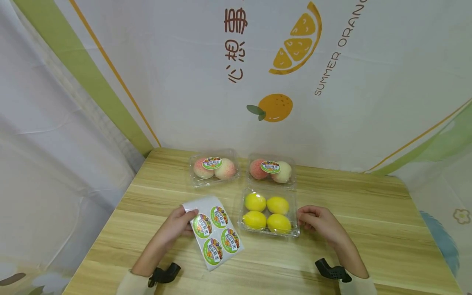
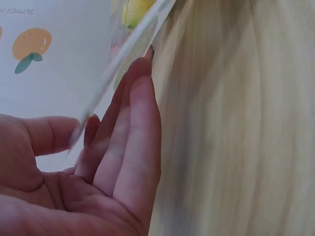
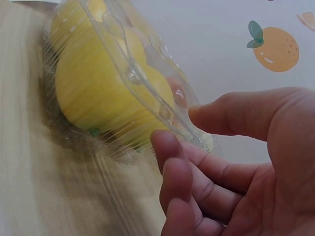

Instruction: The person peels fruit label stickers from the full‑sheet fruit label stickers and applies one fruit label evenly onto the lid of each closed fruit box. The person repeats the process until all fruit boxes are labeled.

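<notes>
The backdrop (image 1: 332, 102) reads "SUMMER ORAN…". On the bench (image 1: 368, 213), a clear box (image 1: 268, 212) holds four lemons; the right hand (image 1: 318, 221) curls loosely at its edge. The left hand (image 1: 177, 223) pinches a sticker sheet (image 1: 215, 231) beside it.

I sit at a pale wooden bench (image 1: 368, 213). Behind it hangs a white backdrop (image 1: 387, 82) printed with oranges, green stripes and "SUMMER ORANGE"; a white curtain (image 1: 48, 164) hangs at my left.
</notes>
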### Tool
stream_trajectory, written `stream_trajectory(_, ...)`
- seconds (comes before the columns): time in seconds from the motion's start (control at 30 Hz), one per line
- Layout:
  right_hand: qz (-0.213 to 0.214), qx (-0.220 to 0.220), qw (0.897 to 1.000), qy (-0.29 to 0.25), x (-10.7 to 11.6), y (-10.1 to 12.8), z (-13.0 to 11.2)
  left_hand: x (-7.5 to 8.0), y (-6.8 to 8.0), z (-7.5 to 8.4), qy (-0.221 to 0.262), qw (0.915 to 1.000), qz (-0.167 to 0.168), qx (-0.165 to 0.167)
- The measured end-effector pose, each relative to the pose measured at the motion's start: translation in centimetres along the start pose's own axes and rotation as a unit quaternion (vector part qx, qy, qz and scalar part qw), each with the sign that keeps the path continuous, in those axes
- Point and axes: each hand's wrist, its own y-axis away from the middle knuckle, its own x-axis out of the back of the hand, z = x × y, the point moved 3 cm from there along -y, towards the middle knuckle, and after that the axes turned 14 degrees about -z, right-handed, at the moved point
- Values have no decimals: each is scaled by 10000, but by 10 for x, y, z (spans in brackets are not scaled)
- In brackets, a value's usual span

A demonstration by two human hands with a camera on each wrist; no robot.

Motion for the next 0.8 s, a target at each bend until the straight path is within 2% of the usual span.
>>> stream_trajectory(0.37,-27,48,10000,-69,0,0,0,-7,0,-3,696,9964,-415,247)
stream_trajectory(0.57,-33,85,9999,-60,0,0,0,-15,-3,-7,793,9946,-672,-24)
stream_trajectory(0.67,-35,91,9999,-54,0,0,1,-18,-3,-9,832,9941,-682,-105)
stream_trajectory(0.8,-33,83,10000,-44,0,0,2,-20,-2,-8,783,9954,-549,-17)
